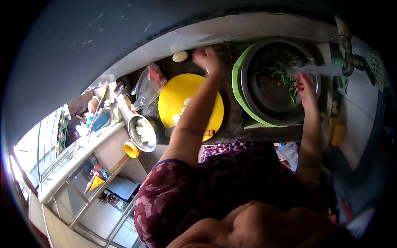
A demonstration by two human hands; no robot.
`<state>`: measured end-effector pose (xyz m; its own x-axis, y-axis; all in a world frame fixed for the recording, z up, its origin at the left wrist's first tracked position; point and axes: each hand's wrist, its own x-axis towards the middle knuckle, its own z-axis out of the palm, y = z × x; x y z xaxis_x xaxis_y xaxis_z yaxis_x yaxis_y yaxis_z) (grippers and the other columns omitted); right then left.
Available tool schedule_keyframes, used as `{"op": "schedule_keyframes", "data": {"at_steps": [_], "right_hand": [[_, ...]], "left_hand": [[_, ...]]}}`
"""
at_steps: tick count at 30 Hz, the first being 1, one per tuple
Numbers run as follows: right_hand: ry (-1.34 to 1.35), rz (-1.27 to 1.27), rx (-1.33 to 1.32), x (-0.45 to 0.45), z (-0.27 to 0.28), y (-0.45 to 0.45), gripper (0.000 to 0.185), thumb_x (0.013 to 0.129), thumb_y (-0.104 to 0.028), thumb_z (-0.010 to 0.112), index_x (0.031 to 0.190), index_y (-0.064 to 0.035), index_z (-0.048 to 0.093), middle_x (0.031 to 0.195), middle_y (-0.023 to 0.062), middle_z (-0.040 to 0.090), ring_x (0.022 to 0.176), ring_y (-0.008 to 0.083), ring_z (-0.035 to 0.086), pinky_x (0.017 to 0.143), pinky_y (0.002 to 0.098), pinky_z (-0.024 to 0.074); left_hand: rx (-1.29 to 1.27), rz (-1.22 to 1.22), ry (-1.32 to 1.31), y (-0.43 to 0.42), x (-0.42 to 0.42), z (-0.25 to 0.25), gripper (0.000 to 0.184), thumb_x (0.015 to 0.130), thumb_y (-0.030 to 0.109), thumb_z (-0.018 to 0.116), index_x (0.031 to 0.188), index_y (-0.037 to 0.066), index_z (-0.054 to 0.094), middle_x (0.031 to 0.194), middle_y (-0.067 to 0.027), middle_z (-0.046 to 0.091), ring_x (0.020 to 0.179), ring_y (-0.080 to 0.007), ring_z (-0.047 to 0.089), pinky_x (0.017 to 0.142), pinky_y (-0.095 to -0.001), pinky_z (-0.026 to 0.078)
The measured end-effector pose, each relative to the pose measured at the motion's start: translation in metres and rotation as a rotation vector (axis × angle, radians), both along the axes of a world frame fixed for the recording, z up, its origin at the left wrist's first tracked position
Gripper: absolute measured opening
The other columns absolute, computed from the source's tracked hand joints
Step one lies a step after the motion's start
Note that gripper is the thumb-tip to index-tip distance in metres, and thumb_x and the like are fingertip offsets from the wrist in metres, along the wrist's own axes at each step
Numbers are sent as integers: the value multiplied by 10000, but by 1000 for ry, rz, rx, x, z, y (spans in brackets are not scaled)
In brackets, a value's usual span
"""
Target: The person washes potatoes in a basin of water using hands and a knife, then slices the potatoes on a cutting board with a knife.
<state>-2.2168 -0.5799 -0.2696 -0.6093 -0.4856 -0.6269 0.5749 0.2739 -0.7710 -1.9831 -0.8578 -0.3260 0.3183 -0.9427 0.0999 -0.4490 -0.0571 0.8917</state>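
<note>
My right hand (306,86) is at the right side of a wide dark metal basin (269,111), its fingers curled beside the stream of tap water. Long thin green vegetables (281,76), with a few red bits among them, lie in the basin by my fingertips; what the fingers hold is unclear. Beyond the yellow round board (169,97), my left hand (206,60) hovers over the dark counter, smeared by motion. A whitish oval vegetable (180,56) rests just left of it. White pieces (182,110) lie on the board, partly behind my left forearm.
A running tap (351,66) juts in from the right wall. Under the basin sits a green tub (237,78). Left of the board are a plastic bag (145,89) and a metal bowl (152,142) of white pieces. A brown handle (209,132) shows at the board's near edge.
</note>
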Motion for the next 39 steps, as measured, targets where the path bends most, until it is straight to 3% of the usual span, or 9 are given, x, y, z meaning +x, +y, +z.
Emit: {"op": "schedule_keyframes", "data": {"at_steps": [3,9,14,19,23,26,31,36,39], "right_hand": [[1,10,93,13,-9,16,238,934,-240,626,1129,-107,596,991,29,659,706,88,614,559,216,439],[34,56,116,38,5,9,217,944,-281,612,1095,-125,614,979,12,660,749,81,610,617,231,456],[-43,18,-47,36,11,-5,244,950,-251,594,1114,-71,598,1010,36,648,825,110,612,692,248,475],[-339,-400,-360,13,12,-22,353,956,-181,560,1264,-8,538,1216,117,598,1090,204,589,867,271,502],[197,-296,-168,-34,3,11,283,910,-120,626,1173,-30,573,1112,94,601,980,164,583,868,271,475],[690,-236,-166,-44,94,25,462,877,-100,647,1293,-21,460,1172,97,558,1020,180,545,914,295,442],[1897,351,236,-103,219,23,423,921,-229,619,1266,-1,530,1053,135,673,958,222,646,896,316,480],[1803,377,596,-84,229,-3,349,934,-306,603,1081,7,652,965,82,701,869,184,661,792,268,489],[1321,204,313,-60,206,3,280,910,-271,634,998,-8,678,869,52,683,738,120,618,673,234,477]], "left_hand": [[473,247,-78,-77,82,-13,680,732,208,722,1336,199,409,1344,-155,394,1141,-344,499,874,-435,498],[725,293,187,-138,108,-45,834,609,269,887,1271,171,390,1098,-96,567,894,-292,588,560,-424,530],[341,-137,577,-78,93,-77,654,696,167,811,1192,122,388,1003,-97,562,761,-245,588,476,-343,498],[971,-777,554,101,-93,45,291,904,324,623,1054,88,546,859,-70,596,726,-210,619,521,-331,524],[1549,-716,1536,182,-213,31,296,973,234,388,1124,19,526,1005,-157,607,887,-315,625,815,-467,553],[1457,-745,1298,196,-237,45,299,953,133,432,1242,81,488,1099,-176,586,985,-359,599,672,-559,564],[765,-870,539,191,-184,70,598,682,126,798,1198,112,495,1095,-160,599,1019,-341,604,822,-477,529],[570,-819,327,155,-70,55,668,644,92,832,1207,102,472,1047,-124,618,967,-233,614,836,-357,533],[575,-723,353,128,28,51,597,735,114,806,1214,78,450,943,-74,604,810,-158,619,679,-284,536]]}}
